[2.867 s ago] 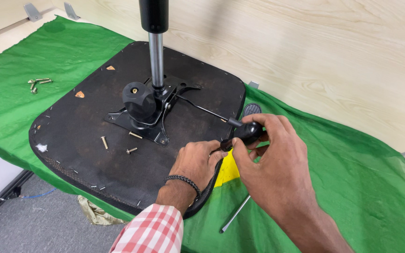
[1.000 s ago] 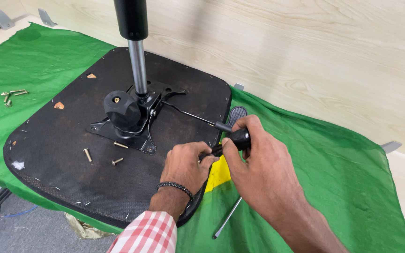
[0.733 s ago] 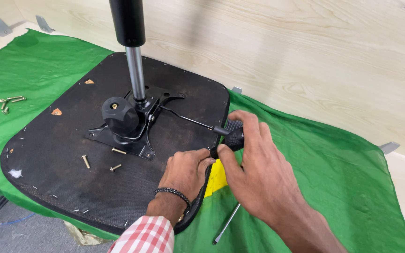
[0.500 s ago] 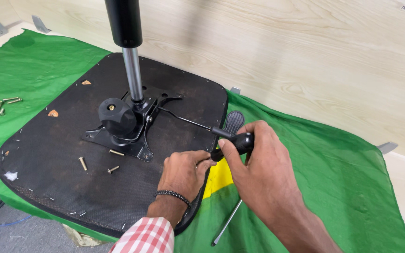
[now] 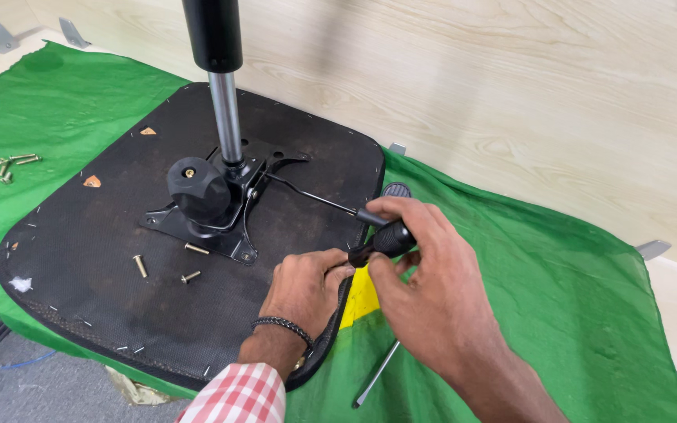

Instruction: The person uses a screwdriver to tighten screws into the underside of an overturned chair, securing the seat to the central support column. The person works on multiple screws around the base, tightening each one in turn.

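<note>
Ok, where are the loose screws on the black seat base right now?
In the head view, three loose screws lie on the black seat base, left of the left hand and just below the black metal bracket.

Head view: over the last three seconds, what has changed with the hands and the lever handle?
Little. The right hand keeps its grip on the black lever handle, shifting it slightly back and forth; the left hand stays at the seat base edge. The loose screws and screwdriver have not moved.
</note>
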